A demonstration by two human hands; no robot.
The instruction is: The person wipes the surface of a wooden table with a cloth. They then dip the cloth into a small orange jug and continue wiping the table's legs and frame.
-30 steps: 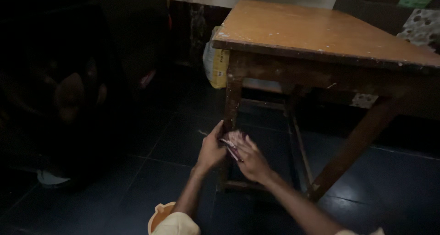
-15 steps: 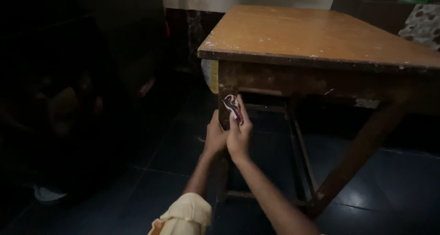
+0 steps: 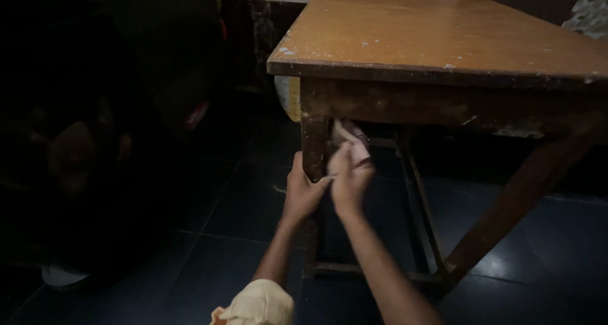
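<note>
Nearest to me, a pale yellow rolled sleeve (image 3: 256, 303) sits at the bottom of the view, below the wooden table (image 3: 443, 37), and both bare forearms rise from there toward the table's front left leg (image 3: 315, 149). My left hand (image 3: 301, 193) is against that leg, fingers curled round its lower part on the side facing me. My right hand (image 3: 348, 178) is just right of the leg, touching the left hand, fingers pressed together and pinching a small pale pinkish cloth (image 3: 352, 139), which stands up from the fingertips just under the table's front rail and beside the leg; I cannot tell whether the cloth touches the wood. Left of the leg, dark floor tiles (image 3: 240, 204) lie open, running into deep shadow. Right of the leg, under the table, a low crossbar (image 3: 367, 273) and a slanted brace (image 3: 506, 204) narrow the room. Above, the table's front edge (image 3: 437, 73) is chipped and speckled with pale flecks. Behind the leg, something yellowish (image 3: 288, 100) shows against the far wall.
</note>
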